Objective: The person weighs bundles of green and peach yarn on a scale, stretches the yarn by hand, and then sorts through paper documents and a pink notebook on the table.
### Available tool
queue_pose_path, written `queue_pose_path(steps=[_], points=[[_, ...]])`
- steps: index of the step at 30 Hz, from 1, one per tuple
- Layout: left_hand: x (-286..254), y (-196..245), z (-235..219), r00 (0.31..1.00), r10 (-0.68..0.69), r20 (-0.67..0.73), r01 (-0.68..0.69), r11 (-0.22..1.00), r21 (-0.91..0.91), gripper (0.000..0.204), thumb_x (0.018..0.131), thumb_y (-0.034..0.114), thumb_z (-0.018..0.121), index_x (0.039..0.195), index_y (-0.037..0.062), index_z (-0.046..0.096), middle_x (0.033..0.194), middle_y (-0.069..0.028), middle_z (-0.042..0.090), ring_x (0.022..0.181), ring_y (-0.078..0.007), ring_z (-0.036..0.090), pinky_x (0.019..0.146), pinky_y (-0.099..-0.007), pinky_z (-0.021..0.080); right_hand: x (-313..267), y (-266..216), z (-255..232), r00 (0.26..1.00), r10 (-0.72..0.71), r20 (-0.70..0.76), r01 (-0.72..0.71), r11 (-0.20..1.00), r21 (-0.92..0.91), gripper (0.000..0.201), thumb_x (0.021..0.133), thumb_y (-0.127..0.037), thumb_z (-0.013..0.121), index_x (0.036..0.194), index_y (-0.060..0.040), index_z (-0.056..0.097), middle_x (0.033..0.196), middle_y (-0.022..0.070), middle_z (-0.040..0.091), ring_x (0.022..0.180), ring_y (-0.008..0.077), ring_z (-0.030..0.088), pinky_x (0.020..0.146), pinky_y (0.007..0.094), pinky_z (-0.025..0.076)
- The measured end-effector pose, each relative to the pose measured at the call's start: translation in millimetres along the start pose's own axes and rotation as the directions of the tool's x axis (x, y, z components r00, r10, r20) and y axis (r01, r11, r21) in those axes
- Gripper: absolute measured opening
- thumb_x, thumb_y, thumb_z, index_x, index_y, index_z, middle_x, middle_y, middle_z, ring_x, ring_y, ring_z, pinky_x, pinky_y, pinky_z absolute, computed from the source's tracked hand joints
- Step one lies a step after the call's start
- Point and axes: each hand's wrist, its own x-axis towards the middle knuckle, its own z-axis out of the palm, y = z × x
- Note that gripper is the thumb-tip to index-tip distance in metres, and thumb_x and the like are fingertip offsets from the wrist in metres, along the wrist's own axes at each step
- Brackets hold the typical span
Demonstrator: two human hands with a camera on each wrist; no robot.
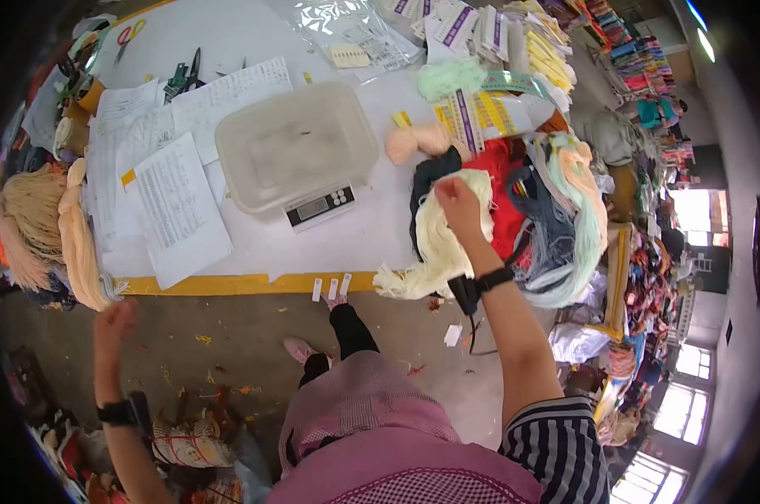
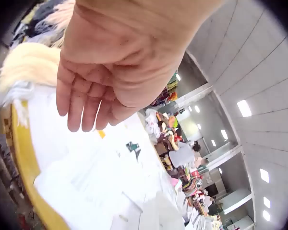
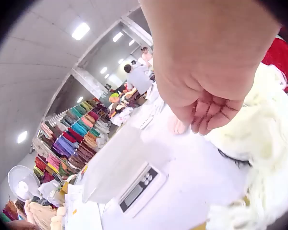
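My right hand [image 1: 464,210] is over a cream yarn skein [image 1: 439,244] at the table's right side. In the right wrist view its fingers curl inward beside the cream yarn [image 3: 264,136], and no strand shows in them. My left hand [image 1: 115,323] is at the near left table edge, just below the end of a peach skein [image 1: 79,244]. Seen in the left wrist view, the left hand [image 2: 115,72] has loosely bent fingers with nothing in them; pale yarn [image 2: 31,67] lies beyond it. Whether either hand touches yarn I cannot tell.
A translucent bin [image 1: 296,147] stands on a digital scale [image 1: 321,208] mid-table. Printed sheets [image 1: 178,202] lie left of it. Red yarn [image 1: 506,193], grey skeins [image 1: 544,218] and a small peach bundle [image 1: 422,143] are at the right. Scissors [image 1: 128,38] lie far left.
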Motion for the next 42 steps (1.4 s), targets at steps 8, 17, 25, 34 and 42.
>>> queue_pose_path(steps=[8,17,25,34,42], points=[[-73,-23,47,0.994,-0.108,-0.024,0.104,0.986,-0.13,0.024,0.093,0.023,0.056,0.104,0.003,0.066,0.089,-0.0001,0.066,0.078,-0.0066,0.059,0.069,-0.0214,0.045,150,32,44,0.996,-0.075,0.044,0.08,0.606,-0.792,0.058,0.061,-0.038,0.077,0.103,-0.0039,0.056,0.087,0.0222,0.065,0.085,0.039,0.064,0.072,0.0479,0.051],[-101,-1,50,0.989,-0.094,-0.111,0.075,0.984,-0.16,0.023,0.094,0.02,0.055,0.103,0.0019,0.065,0.092,-0.0021,0.066,0.08,-0.0083,0.059,0.072,-0.0223,0.046,181,-16,-66,0.962,-0.137,-0.236,0.212,0.919,0.332,0.035,0.081,-0.013,0.066,0.113,-0.0061,0.054,0.102,0.0037,0.06,0.096,0.0149,0.057,0.083,0.0312,0.045],[-132,37,40,0.987,0.13,-0.089,-0.143,0.977,-0.161,0.025,0.094,0.019,0.055,0.105,-0.0014,0.065,0.095,-0.0034,0.065,0.086,-0.0095,0.059,0.077,-0.0235,0.047,100,-199,-166,0.862,-0.274,-0.427,0.507,0.477,0.718,0.032,0.091,-0.011,0.056,0.121,-0.004,0.05,0.121,0.0049,0.055,0.111,0.0146,0.05,0.095,0.0305,0.039],[-192,139,43,0.745,0.642,-0.181,-0.667,0.707,-0.236,0.019,0.093,0.007,0.055,0.106,-0.0036,0.064,0.1,-0.0068,0.066,0.095,-0.0131,0.06,0.087,-0.0254,0.046,-43,-376,-157,0.988,-0.15,0.049,-0.005,0.28,0.96,0.04,0.093,-0.034,0.045,0.116,-0.0029,0.054,0.114,0.0104,0.062,0.105,0.0233,0.06,0.095,0.0398,0.047],[-250,186,90,0.663,0.736,0.136,-0.498,0.569,-0.654,0.05,0.095,0.025,0.054,0.136,0.0006,0.039,0.125,-0.0074,0.055,0.115,-0.0137,0.05,0.097,-0.03,0.04,-157,-422,-29,0.718,-0.271,0.641,-0.537,0.371,0.758,0.038,0.095,-0.034,0.049,0.113,-0.002,0.058,0.107,0.0099,0.064,0.093,0.0197,0.063,0.088,0.0351,0.05]])
